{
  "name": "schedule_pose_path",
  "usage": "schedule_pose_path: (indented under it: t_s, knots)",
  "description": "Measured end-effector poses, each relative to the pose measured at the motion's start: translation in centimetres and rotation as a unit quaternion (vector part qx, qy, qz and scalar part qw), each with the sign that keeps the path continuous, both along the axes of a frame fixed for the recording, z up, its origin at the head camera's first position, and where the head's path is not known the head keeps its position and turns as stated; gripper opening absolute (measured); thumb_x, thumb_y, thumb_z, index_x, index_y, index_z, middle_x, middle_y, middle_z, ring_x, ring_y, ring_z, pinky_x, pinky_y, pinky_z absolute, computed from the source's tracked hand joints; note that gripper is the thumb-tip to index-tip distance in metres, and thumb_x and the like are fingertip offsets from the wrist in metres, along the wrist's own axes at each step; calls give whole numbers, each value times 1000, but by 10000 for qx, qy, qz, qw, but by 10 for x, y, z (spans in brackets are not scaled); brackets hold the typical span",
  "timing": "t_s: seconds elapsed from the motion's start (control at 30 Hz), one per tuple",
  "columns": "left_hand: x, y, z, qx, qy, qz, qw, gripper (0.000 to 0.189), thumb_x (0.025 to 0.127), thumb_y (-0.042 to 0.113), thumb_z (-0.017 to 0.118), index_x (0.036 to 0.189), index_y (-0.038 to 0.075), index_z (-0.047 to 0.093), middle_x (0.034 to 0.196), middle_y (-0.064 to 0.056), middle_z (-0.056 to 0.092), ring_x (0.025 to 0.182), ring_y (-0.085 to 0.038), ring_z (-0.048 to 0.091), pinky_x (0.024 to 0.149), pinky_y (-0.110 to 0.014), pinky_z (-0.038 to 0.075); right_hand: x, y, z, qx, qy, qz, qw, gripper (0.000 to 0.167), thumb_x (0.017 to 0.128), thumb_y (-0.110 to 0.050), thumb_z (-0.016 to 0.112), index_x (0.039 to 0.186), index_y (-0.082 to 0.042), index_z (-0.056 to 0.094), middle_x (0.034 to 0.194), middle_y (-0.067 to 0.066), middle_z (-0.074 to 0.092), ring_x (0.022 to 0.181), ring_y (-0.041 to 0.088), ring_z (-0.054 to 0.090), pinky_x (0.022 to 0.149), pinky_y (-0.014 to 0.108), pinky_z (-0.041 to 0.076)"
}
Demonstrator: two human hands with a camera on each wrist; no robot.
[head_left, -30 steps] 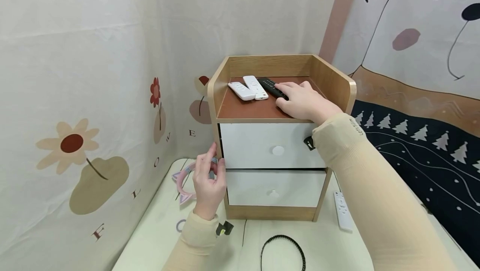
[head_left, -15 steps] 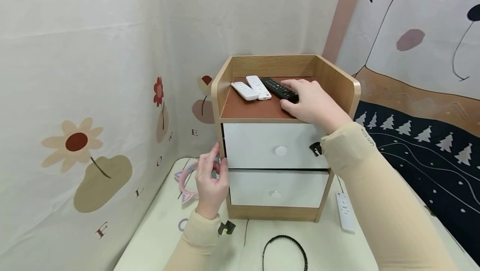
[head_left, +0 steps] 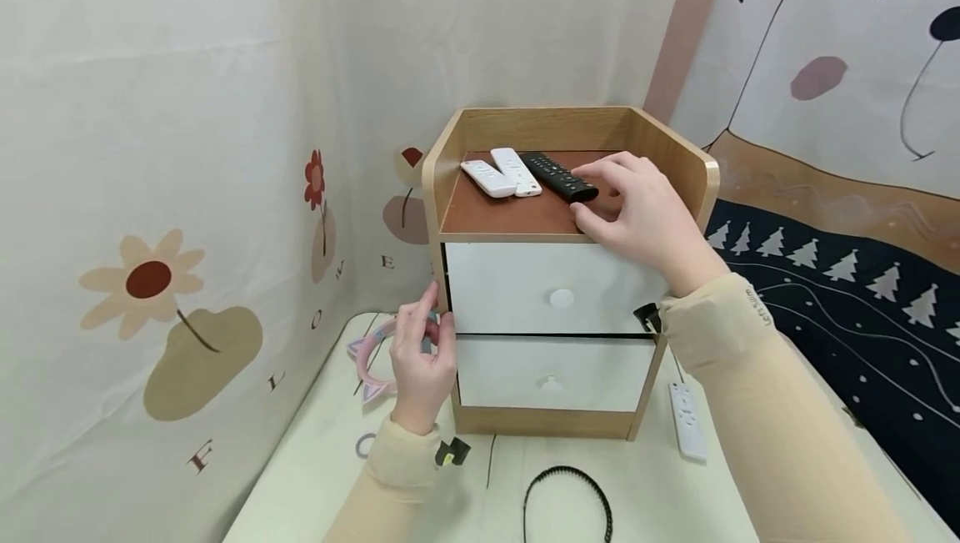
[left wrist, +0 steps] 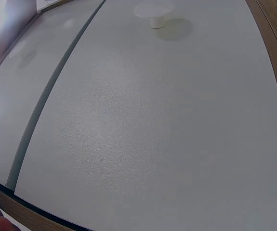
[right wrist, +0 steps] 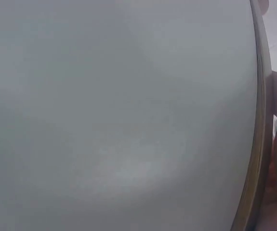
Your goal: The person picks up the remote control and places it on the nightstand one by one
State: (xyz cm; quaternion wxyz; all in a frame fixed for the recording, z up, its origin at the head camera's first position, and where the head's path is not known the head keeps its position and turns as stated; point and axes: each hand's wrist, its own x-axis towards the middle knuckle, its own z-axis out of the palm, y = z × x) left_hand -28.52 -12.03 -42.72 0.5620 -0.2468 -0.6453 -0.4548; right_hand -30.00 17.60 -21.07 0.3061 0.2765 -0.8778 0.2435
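Observation:
A small wooden cabinet (head_left: 543, 424) has two white drawers, both pushed in, below a brown top shelf. On that shelf lie a black remote control (head_left: 557, 176) and two white remote controls (head_left: 489, 179), one partly over or against the other. My right hand (head_left: 648, 213) hovers at the near end of the black remote, thumb and fingers spread and holding nothing. Beside the cabinet's left side, my left hand (head_left: 422, 355) rests its fingertips on the edge near the upper drawer. The left wrist view shows a white drawer front (left wrist: 152, 120) with its knob (left wrist: 153, 9).
A pink cat-ear headband (head_left: 365, 359) lies left of the cabinet, partly behind my left hand. In front is a black headband (head_left: 567, 471); a small purple ring (head_left: 363, 445) is nearby. A white power strip (head_left: 686, 422) lies to the right.
My right hand has let go of the black remote and drawn back to the right, its fingers spreading. The left hand stays at the cabinet's side.

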Motion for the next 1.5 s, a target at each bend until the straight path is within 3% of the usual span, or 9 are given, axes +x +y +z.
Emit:
schedule_pose_path:
  t_s: [0.17,0.33,0.63,0.83,0.93,1.1,1.3,1.5]
  knots:
    - [0,-1,-1,17,-19,7,10000,54,95,-13,71,147,-2,67,101,-22,64,65,-17,52,58,-24,46,5,2,-9,-207,723,414,9963,39,98,-14,78,137,-12,74,111,10,74,94,22,57,84,33,45]
    - [0,0,-2,15,-22,21,10000,53,95,-13,71,147,-2,67,100,-21,64,64,-17,53,58,-23,47,17,10,-18,-712,956,808,9896,42,96,-8,80,138,-11,75,111,9,77,81,14,49,71,23,37]
    - [0,-2,0,32,14,74,10000,53,95,-13,70,147,-3,67,98,-21,64,63,-18,53,58,-21,47,38,18,-51,-1281,1367,1271,9740,46,87,-2,81,133,-3,75,113,12,76,91,10,55,78,19,41]
    - [1,-3,0,-7,70,83,9999,53,94,-13,71,146,-2,67,97,-19,65,63,-17,53,58,-22,46,47,25,-83,-1489,1602,1466,9647,53,88,-10,79,139,2,71,115,15,78,93,12,57,77,23,41]
    - [0,-2,0,-36,84,88,9999,53,94,-13,71,146,-2,68,98,-18,65,63,-17,53,57,-22,47,50,30,-100,-1537,1663,1421,9636,53,97,-27,78,140,2,69,115,15,77,93,11,57,77,21,42]
    - [1,-2,0,-26,105,130,9999,53,94,-13,71,145,-2,68,97,-18,66,62,-17,53,56,-23,46,57,37,-124,-1595,1752,1207,9640,69,104,-52,70,141,6,66,116,17,75,94,10,57,78,15,43]
    - [1,-1,2,-65,92,124,9999,52,94,-13,71,145,-2,68,99,-19,66,63,-17,54,57,-23,47,65,50,-156,-1816,1796,816,9634,77,105,-56,68,144,11,61,119,23,71,92,9,54,79,12,41]
    - [2,-2,2,-95,111,130,9998,52,94,-14,71,145,-3,68,98,-19,66,63,-18,53,57,-23,46,71,66,-191,-2015,1683,235,9646,74,106,-50,68,148,9,57,120,21,70,93,3,53,81,10,39]
